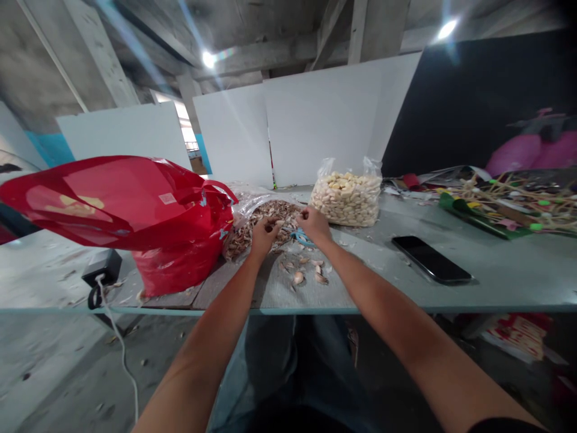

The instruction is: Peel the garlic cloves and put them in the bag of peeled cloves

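Note:
My left hand (265,236) is pinched on what looks like a pale garlic clove (279,224), above a clear plastic bag of brown garlic skins (243,239). Close beside it, my right hand (314,225) has its fingertips pressed together; anything between them is too small to make out. Blue-handled scissors (303,238) lie just below the right hand. Several unpeeled garlic cloves (298,278) are scattered on the table between my forearms. Behind my right hand stands a clear bag filled with peeled garlic cloves (346,201).
At left a large red plastic bag (180,258) stands open, with a black power adapter (103,266) and white cable beside it. A black phone (430,258) lies right on the grey table (378,282). Beyond it is a pile of craft sticks (500,201). White panels (329,120) close the back.

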{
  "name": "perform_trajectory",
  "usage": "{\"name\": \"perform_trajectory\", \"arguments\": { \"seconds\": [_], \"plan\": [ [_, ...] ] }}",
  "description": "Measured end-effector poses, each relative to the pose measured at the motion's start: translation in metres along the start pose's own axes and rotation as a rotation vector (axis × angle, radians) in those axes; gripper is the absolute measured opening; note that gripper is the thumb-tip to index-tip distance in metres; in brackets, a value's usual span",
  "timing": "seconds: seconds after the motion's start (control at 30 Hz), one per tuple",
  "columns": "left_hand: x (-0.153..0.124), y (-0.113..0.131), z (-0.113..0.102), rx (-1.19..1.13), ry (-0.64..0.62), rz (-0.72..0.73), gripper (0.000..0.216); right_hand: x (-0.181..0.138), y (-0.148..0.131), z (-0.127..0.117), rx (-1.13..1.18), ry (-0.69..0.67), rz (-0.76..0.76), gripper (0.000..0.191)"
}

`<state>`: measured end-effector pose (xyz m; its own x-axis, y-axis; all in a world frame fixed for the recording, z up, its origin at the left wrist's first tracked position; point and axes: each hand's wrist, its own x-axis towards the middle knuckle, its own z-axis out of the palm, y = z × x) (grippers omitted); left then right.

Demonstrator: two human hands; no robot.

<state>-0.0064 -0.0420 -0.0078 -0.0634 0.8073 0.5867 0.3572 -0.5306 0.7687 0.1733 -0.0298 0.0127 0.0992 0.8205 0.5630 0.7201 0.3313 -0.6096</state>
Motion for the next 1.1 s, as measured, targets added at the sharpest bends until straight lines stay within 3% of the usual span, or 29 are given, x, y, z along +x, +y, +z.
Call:
{"name": "perform_trajectory", "arguments": {
  "seconds": [0.13, 0.27, 0.4, 0.67, 0.83, 1.0, 1.1],
  "plan": [
    [0.002, -0.005, -0.003, -0.068, 0.027, -0.015, 0.033, 0.005, 0.011, -0.013, 0.008, -0.004, 0.017, 0.026],
    [0.002, -0.006, -0.003, 0.034, 0.004, 0.033, 0.031, 0.000, 0.007, -0.011, 0.005, -0.081, -0.066, 0.038],
    [0.001, -0.005, -0.002, 0.138, -0.021, 0.074, 0.032, -0.005, -0.003, -0.001, 0.106, -0.106, -0.145, 0.022],
    [0.000, -0.007, -0.003, 0.162, -0.075, 0.094, 0.031, -0.006, -0.003, 0.004, 0.246, -0.229, -0.276, 0.021],
    [-0.001, -0.008, -0.004, 0.237, -0.111, 0.141, 0.029, -0.010, -0.011, -0.001, 0.158, -0.291, -0.298, 0.021],
    [-0.001, -0.005, -0.007, 0.316, -0.158, 0.212, 0.029, -0.016, -0.021, -0.003, -0.053, -0.284, -0.344, 0.021],
    [-0.001, -0.001, -0.007, 0.327, -0.161, 0.185, 0.029, -0.021, -0.028, -0.002, -0.177, -0.259, -0.350, 0.022]
  ]
}}
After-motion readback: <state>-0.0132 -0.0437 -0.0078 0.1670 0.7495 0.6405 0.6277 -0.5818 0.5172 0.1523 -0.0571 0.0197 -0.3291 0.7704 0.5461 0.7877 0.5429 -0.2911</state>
